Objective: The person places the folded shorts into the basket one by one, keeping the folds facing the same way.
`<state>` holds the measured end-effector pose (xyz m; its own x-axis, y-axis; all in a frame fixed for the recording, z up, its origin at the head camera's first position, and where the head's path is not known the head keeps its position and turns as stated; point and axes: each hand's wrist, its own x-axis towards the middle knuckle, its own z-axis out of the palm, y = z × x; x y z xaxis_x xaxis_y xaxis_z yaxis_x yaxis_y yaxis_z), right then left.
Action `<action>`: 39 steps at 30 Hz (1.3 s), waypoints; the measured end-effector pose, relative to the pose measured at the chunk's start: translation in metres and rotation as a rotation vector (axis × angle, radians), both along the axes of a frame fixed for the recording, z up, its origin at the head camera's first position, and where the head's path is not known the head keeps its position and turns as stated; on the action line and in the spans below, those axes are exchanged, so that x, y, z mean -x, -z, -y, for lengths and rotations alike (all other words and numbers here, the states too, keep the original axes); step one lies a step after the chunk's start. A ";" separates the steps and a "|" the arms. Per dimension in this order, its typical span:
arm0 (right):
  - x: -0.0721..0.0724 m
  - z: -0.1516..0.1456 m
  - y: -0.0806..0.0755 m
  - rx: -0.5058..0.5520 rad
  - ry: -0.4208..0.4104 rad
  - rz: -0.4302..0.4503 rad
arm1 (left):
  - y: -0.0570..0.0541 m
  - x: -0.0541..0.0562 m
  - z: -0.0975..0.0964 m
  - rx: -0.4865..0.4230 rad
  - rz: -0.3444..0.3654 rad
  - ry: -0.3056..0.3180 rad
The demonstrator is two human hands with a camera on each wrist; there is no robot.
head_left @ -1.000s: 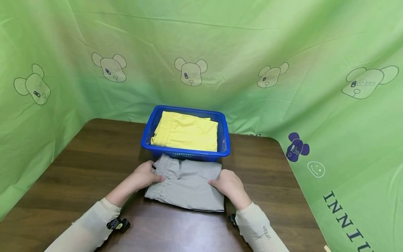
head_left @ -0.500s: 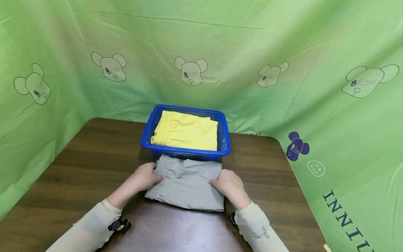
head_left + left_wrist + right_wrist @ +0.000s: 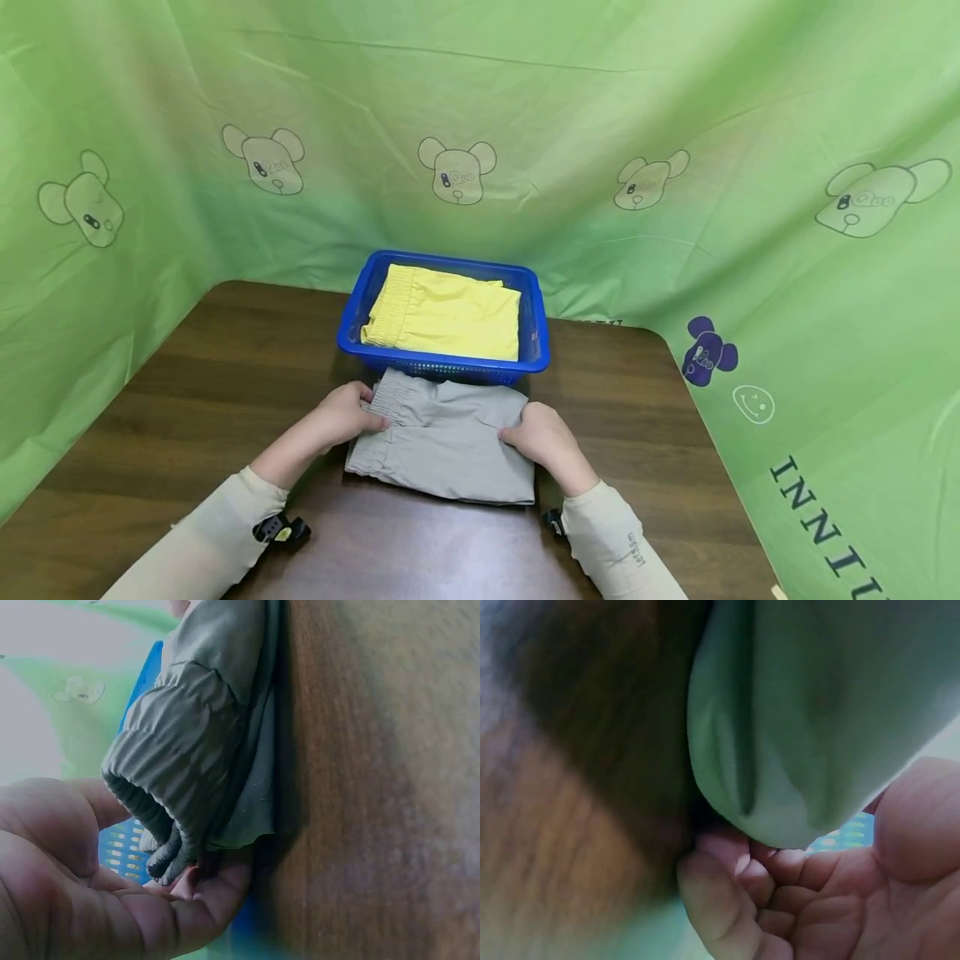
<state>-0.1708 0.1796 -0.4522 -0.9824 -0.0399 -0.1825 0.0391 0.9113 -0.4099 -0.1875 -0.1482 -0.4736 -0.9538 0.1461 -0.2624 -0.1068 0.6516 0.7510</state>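
Observation:
Folded grey shorts (image 3: pixel 450 450) with a gathered elastic waistband lie on the table in front of the blue basket. At the waistband end, my left hand (image 3: pixel 347 414) grips the shorts, thumb on top and fingers tucked beneath. The left wrist view shows the layered waistband (image 3: pixel 176 772) between thumb and curled fingers. My right hand (image 3: pixel 546 435) holds the opposite end, its thumb on the upper face. In the right wrist view its fingers (image 3: pixel 720 904) curl under the rounded folded edge (image 3: pixel 780 795). The fingertips are partly hidden under the cloth.
A blue plastic basket (image 3: pixel 442 363) stands right behind the grey shorts. Folded yellow shorts (image 3: pixel 450 315) lie inside it. The brown wooden table (image 3: pixel 225 392) reaches back to a green curtain (image 3: pixel 360 108) printed with bear heads, which also hangs along both sides.
Almost nothing differs. Both hands keep their hold at the two ends of the grey shorts, which stay in the same place; the left fingers have shifted very slightly.

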 end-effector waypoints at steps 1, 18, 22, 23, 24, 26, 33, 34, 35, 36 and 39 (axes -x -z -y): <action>0.001 -0.001 0.000 0.009 -0.007 -0.001 | 0.000 0.000 0.000 -0.012 0.004 -0.004; 0.011 -0.012 0.011 0.309 0.070 0.094 | -0.003 -0.002 -0.004 -0.198 0.058 -0.060; 0.012 -0.013 0.013 0.454 0.106 0.163 | -0.001 -0.002 -0.003 -0.235 0.082 -0.078; 0.012 -0.013 0.013 0.477 0.114 0.178 | -0.001 -0.002 -0.003 -0.232 0.077 -0.080; 0.013 -0.013 0.013 0.498 0.121 0.190 | -0.002 -0.002 -0.003 -0.222 0.068 -0.078; 0.014 -0.013 0.013 0.525 0.130 0.207 | -0.004 -0.002 -0.002 -0.197 0.041 -0.076; 0.015 -0.013 0.013 0.559 0.138 0.241 | -0.012 -0.002 0.000 -0.164 0.038 -0.062; 0.015 -0.014 0.014 0.565 0.134 0.247 | -0.011 -0.002 0.001 -0.169 0.051 -0.061; 0.015 -0.014 0.014 0.569 0.132 0.253 | -0.010 -0.002 0.001 -0.175 0.063 -0.060; 0.015 -0.014 0.014 0.575 0.129 0.260 | -0.010 -0.002 0.002 -0.178 0.077 -0.060; 0.015 -0.014 0.016 0.587 0.117 0.276 | -0.008 -0.002 0.003 -0.189 0.103 -0.058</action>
<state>-0.1860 0.1940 -0.4681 -0.9064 -0.1052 -0.4091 0.2997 0.5224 -0.7983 -0.1853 -0.1510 -0.4654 -0.9318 0.1477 -0.3317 -0.2222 0.4905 0.8427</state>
